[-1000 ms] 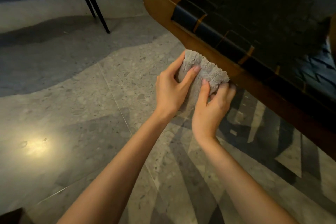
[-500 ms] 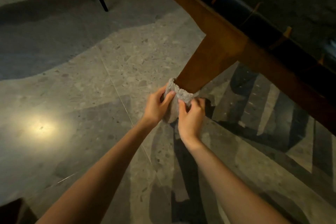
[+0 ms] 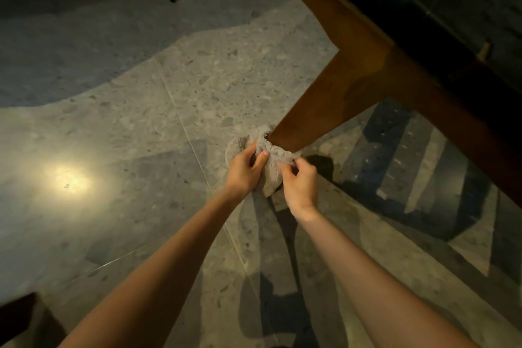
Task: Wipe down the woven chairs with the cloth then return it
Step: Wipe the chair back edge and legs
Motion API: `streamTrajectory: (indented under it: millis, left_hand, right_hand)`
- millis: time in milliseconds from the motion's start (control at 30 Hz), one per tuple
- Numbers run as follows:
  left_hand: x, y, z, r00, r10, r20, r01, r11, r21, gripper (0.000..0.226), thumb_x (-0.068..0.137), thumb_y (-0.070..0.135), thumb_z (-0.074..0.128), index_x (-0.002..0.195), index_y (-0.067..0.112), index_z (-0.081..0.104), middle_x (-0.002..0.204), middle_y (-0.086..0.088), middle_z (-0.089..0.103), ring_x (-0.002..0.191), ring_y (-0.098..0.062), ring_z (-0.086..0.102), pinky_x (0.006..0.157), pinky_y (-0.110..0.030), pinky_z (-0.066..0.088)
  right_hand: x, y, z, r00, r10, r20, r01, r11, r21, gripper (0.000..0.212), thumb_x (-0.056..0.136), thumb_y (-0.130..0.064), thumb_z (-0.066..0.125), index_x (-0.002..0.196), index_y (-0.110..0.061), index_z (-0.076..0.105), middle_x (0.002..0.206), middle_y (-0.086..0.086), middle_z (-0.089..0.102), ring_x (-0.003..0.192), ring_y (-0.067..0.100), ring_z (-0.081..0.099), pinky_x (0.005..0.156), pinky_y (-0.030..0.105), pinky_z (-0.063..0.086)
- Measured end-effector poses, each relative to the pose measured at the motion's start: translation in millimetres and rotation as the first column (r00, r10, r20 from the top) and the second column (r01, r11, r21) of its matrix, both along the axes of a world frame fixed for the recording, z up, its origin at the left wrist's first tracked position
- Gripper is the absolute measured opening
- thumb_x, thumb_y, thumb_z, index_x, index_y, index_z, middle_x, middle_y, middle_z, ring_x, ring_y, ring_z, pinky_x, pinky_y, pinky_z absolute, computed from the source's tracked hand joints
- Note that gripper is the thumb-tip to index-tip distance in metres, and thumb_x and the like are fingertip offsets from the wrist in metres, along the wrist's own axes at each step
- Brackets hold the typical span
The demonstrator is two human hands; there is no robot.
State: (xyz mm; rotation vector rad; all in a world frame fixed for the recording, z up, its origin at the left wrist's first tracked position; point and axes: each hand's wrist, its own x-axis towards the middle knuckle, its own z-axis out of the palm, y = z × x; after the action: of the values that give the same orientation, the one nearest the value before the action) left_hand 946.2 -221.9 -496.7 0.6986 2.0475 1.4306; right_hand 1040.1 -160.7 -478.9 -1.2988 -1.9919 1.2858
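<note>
The head view looks down at a fluffy grey cloth (image 3: 271,176) wrapped round the bottom of a brown wooden chair leg (image 3: 324,110). The left hand (image 3: 244,171) pinches one side of the cloth with its thumb and curled fingers. The right hand (image 3: 299,183) pinches the other side. Up and to the right of the grip is the dark woven seat (image 3: 423,37). A speckled grey floor (image 3: 141,121) lies under the hands.

The cloth (image 3: 271,175) looks fluffy and rough. The chair leg (image 3: 324,110) is smooth brown wood. The speckled stone floor (image 3: 141,121) is glossy.
</note>
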Motion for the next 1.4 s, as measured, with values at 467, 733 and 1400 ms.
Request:
streamTrajectory:
  millis: [467, 733, 1400]
  left_hand:
    - [88, 15, 124, 0.862, 0.487, 0.142, -0.507, 0.812, 0.291, 0.020, 0.090, 0.017, 0.062, 0.074, 0.005, 0.065, 0.061, -0.017, 0.056, 0.057, -0.016, 0.043, 0.053, -0.031, 0.035]
    - [114, -25, 211, 0.840, 0.512, 0.179, -0.498, 0.859, -0.117, 0.008, 0.089, 0.020, 0.063, 0.087, 0.013, 0.067, 0.081, 0.000, 0.068, 0.069, -0.006, 0.058, 0.066, -0.023, 0.046]
    - [10, -75, 659, 0.990, 0.133, -0.043, -0.138, 0.981, -0.139, 0.041, 0.086, 0.021, 0.067, 0.124, 0.012, 0.056, 0.119, 0.004, 0.057, 0.087, -0.012, 0.056, 0.071, -0.015, 0.046]
  right_hand:
    - [50, 15, 101, 0.985, -0.149, -0.086, 0.142, 0.986, -0.084, 0.033, 0.081, -0.033, 0.074, 0.109, -0.014, 0.071, 0.098, -0.007, 0.069, 0.080, 0.000, 0.061, 0.065, 0.011, 0.045]
    - [83, -1, 200, 0.980, 0.190, 0.066, -0.159, 0.933, -0.322, 0.024, 0.082, -0.018, 0.074, 0.105, -0.011, 0.071, 0.080, -0.018, 0.067, 0.070, -0.004, 0.061, 0.075, 0.018, 0.054]
    - [15, -2, 637, 0.906, 0.422, 0.043, -0.396, 0.878, -0.270, 0.015, 0.085, -0.019, 0.069, 0.098, -0.024, 0.063, 0.094, -0.009, 0.067, 0.082, -0.003, 0.063, 0.071, 0.015, 0.051]
